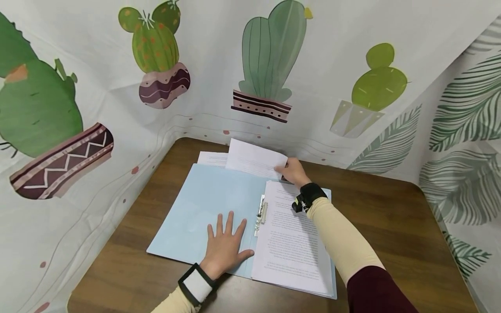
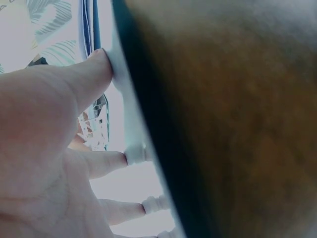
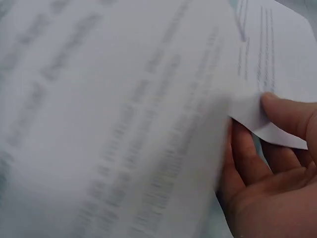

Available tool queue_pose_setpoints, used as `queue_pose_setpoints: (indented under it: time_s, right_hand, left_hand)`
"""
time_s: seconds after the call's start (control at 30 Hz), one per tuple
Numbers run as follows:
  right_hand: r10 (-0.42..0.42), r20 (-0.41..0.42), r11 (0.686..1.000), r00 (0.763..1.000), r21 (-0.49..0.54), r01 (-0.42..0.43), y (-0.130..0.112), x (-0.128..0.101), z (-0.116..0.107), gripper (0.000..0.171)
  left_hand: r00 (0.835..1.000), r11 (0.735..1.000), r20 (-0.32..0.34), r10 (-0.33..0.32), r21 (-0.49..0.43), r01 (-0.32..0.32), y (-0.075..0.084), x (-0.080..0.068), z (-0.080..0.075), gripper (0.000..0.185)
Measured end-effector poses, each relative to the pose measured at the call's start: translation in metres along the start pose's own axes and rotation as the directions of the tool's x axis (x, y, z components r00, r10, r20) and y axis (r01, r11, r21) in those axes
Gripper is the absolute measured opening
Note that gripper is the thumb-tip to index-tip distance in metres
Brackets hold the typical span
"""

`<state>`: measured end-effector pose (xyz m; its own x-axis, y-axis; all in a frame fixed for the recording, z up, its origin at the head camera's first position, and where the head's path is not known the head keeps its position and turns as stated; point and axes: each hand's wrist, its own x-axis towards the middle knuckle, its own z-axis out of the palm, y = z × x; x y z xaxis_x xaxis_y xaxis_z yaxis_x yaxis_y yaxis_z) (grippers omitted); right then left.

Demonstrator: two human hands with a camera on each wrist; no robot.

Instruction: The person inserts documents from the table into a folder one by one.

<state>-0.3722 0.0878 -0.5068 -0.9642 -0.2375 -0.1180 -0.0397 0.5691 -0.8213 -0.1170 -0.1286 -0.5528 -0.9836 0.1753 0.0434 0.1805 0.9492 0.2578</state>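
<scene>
A light blue folder [image 1: 203, 204] lies spread on the brown table [image 1: 391, 230]. My left hand [image 1: 226, 247] lies flat with straight fingers on its left leaf; in the left wrist view the fingers [image 2: 106, 162] press the folder's edge [image 2: 130, 119]. A stack of printed pages [image 1: 291, 241] sits on the right leaf beside a metal clip [image 1: 260, 215]. My right hand [image 1: 294, 171] pinches the corner of a white sheet [image 1: 254, 158] lifted off the far end of the folder. In the right wrist view the thumb [image 3: 290, 111] holds that sheet [image 3: 124, 124], which is blurred.
Another printed sheet [image 1: 213, 158] lies flat behind the folder. A cactus-print curtain [image 1: 250, 65] hangs close behind and to the left of the table, and a leaf-print one [image 1: 465, 130] to the right. Bare wood shows right of the folder.
</scene>
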Motion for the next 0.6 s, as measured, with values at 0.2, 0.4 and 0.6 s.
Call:
queue_pose_setpoints:
  time_s: [0.2,0.4,0.6]
  right_hand:
    - [-0.198,-0.082,0.98,0.977,0.01,0.199,-0.018,-0.001,-0.018,0.024]
    - [-0.415,-0.196,0.91,0.888,-0.074,0.408,-0.045,-0.01,-0.046,0.019]
    - [-0.479,-0.368,0.874,0.797,-0.117,0.472,-0.074,-0.03,-0.085,0.02]
  left_hand:
    - [1.0,1.0,-0.004,0.001,-0.012,-0.001,0.001,-0.001,-0.003,0.088]
    - [1.0,1.0,-0.003,0.002,-0.018,-0.002,0.002,-0.002,-0.004,0.088]
    - [1.0,1.0,-0.003,0.004,-0.013,-0.004,0.003,-0.003,-0.004,0.089]
